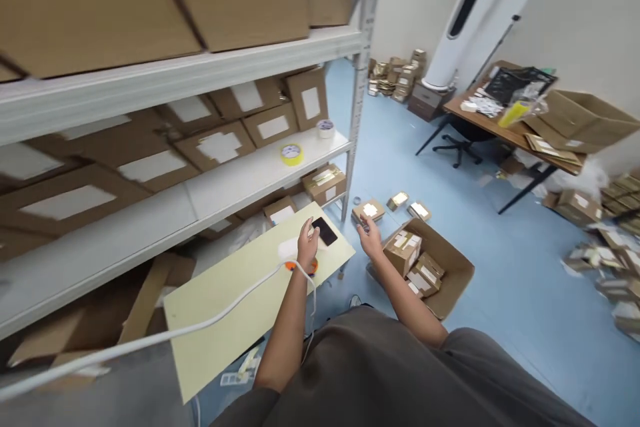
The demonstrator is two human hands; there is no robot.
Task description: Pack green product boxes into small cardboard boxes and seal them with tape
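My left hand (308, 245) is open above a pale yellow table (225, 300), its fingers apart. A dark smartphone (325, 231) lies on the table just beyond it. An orange tape roll (306, 268) sits partly hidden behind my left wrist, and a white item (287, 249) lies beside it. Past the table's right edge, my right hand (370, 239) hovers over the floor with thumb and fingers apart, and I see nothing clearly held in it. Beneath it is a small labelled carton (370, 209). A large open cardboard box (453, 270) holding several cartons stands beside my right forearm.
At left, a metal shelf (240, 190) bears several labelled boxes, a yellow tape roll (291, 154) and a clear one (325, 129). A white cable (200, 325) crosses the yellow table. A cluttered brown desk (480, 113) stands at right, with piles of cartons (623, 260) nearby.
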